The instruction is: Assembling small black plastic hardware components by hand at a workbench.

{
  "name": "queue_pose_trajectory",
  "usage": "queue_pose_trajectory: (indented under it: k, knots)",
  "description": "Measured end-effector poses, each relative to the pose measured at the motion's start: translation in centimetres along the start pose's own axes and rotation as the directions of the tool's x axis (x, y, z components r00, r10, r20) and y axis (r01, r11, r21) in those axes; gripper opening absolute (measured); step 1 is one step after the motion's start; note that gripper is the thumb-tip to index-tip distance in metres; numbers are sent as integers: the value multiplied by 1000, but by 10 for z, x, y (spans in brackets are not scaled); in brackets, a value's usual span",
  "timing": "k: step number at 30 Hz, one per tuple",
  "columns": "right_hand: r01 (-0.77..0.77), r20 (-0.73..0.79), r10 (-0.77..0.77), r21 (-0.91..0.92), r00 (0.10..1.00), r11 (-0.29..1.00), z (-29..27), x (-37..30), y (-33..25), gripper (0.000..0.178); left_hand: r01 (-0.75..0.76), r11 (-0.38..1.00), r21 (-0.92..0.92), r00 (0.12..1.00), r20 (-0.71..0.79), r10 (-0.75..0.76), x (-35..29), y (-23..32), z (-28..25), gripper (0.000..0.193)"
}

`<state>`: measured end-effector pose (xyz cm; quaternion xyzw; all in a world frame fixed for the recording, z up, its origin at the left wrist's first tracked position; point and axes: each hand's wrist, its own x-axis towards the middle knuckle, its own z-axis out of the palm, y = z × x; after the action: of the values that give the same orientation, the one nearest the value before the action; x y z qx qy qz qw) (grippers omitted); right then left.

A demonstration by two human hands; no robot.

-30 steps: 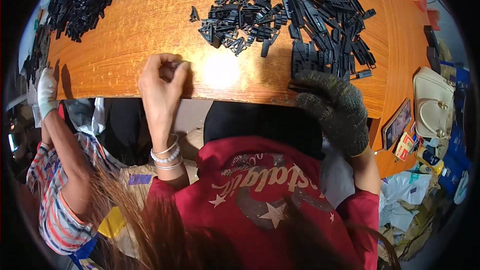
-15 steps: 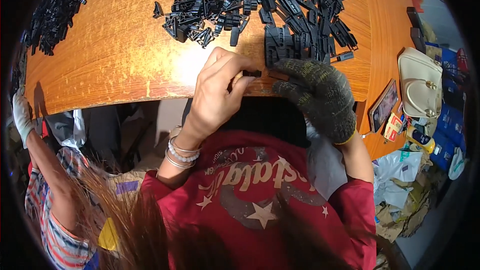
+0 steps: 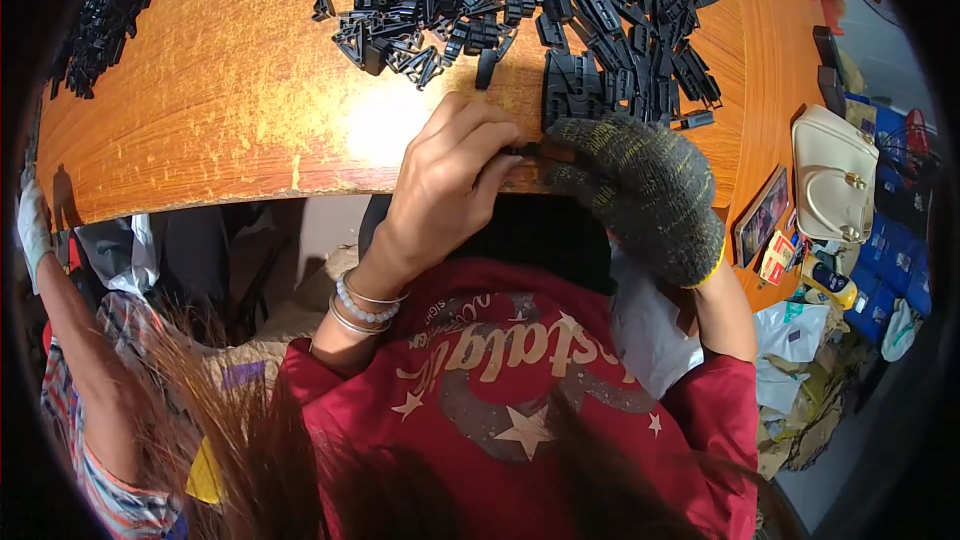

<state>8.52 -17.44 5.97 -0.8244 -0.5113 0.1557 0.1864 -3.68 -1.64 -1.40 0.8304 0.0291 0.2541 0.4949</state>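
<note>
Over the table's near edge my bare left hand (image 3: 450, 165), with bracelets at the wrist, pinches a small black plastic piece (image 3: 529, 150). My right hand (image 3: 655, 195) wears a dark grey knitted glove with a yellow cuff. Its thumb and fingers close on the other side, where the black plastic shows between the two hands; whether it is one piece or two joined cannot be made out. Just beyond the fingers lie small black plastic clips (image 3: 400, 5). Longer black plastic strips (image 3: 590, 15) are heaped to their right, next to the glove.
Another heap of black parts (image 3: 110, 15) covers the far left of the wooden table (image 3: 220, 80). A co-worker's gloved hand (image 3: 33, 225) is at the left edge. On the right are a phone-like framed screen (image 3: 763, 217), a cream handbag (image 3: 835, 175) and a yellow bottle (image 3: 832, 283).
My hands have come closer together, and the black plastic now bridges the gap between their fingertips. The co-worker's gloved hand has shifted slightly left in the view.
</note>
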Motion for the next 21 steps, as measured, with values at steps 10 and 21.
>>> queue_pose_trajectory:
  k: [10, 21]
  knots:
    - [223, 253, -162, -238, 954, 945, -14, 24, -13, 16, -28, 1000, 2, 1000, 12, 28, -4, -3, -2, 24]
    - [342, 292, -284, -170, 913, 924, -5, 31, -7, 15, -56, 993, -105, 998, -36, 52, -4, -3, 4, 23]
